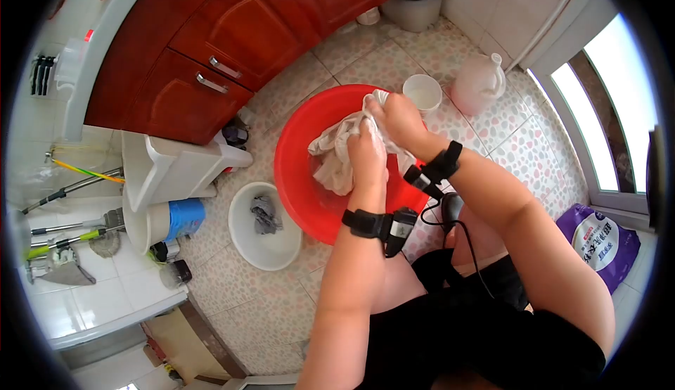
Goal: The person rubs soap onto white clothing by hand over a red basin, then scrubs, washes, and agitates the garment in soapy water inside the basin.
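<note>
A wet white cloth [336, 140], perhaps a garment, hangs bunched from both hands into a large red basin [292, 186] on the floor. My left hand [367, 154] is closed on the cloth over the middle of the basin. Just above and to the right, my right hand [397, 119] grips another part of it near the basin's far rim. The two hands are close together. Part of the cloth lies down in the basin, and my forearms hide some of the basin's right side.
Left of the basin stands a white bucket [242, 232] with a grey cloth [265, 214] inside. A small white bowl [422, 94] and a plastic jug [479, 84] are beyond the right rim. A purple detergent bag [598, 246] lies right. Red cabinets [246, 31] line the back.
</note>
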The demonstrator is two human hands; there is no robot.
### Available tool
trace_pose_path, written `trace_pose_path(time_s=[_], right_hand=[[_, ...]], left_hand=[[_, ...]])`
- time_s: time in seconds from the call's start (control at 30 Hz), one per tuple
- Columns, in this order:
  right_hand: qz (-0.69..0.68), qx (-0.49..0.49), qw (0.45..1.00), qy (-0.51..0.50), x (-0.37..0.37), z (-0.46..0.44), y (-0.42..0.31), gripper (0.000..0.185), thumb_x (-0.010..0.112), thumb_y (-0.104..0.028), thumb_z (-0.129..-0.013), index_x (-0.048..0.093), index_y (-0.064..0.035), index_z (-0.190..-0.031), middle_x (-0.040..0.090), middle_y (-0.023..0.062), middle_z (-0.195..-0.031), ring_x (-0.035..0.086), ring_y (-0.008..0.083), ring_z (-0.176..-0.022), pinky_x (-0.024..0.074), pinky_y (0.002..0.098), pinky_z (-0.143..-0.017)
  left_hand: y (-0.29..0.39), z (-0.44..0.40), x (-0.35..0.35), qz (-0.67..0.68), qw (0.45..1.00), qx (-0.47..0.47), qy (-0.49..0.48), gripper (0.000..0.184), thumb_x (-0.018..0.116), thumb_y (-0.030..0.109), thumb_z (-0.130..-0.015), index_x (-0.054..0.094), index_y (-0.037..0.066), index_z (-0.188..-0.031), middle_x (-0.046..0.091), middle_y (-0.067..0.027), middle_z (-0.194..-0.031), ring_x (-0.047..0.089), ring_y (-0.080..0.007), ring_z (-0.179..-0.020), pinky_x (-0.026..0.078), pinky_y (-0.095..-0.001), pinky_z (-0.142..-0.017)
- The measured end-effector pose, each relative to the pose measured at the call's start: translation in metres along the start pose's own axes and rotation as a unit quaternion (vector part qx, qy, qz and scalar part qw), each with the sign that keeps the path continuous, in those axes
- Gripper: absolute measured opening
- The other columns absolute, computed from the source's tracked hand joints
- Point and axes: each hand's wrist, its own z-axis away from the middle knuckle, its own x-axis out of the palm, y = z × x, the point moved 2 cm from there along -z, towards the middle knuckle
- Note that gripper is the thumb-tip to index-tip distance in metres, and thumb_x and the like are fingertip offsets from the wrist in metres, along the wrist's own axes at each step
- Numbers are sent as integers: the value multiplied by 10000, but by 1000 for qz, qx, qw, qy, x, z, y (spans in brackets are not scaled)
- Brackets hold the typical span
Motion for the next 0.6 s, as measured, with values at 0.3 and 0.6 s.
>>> trace_pose_path(time_s=[0.3,0.6], right_hand=[[-5,-30,999,27,7,-1,6,474,437,-353,-858,588,25,-615,552,236,-580,570,397,-572,463,459,-558],[-84,1,996,27,11,-9,17,516,463,-408,-865,575,46,-647,538,214,-573,555,289,-547,427,427,-561]], left_hand=[[1,-2,-2,61,998,-14,20,352,395,299,-922,533,-2,-1043,588,-88,-938,569,-198,-849,468,-319,-742],[37,10,1,113,992,-44,46,445,419,364,-918,542,-43,-1050,586,-109,-973,562,-186,-860,457,-303,-748]])
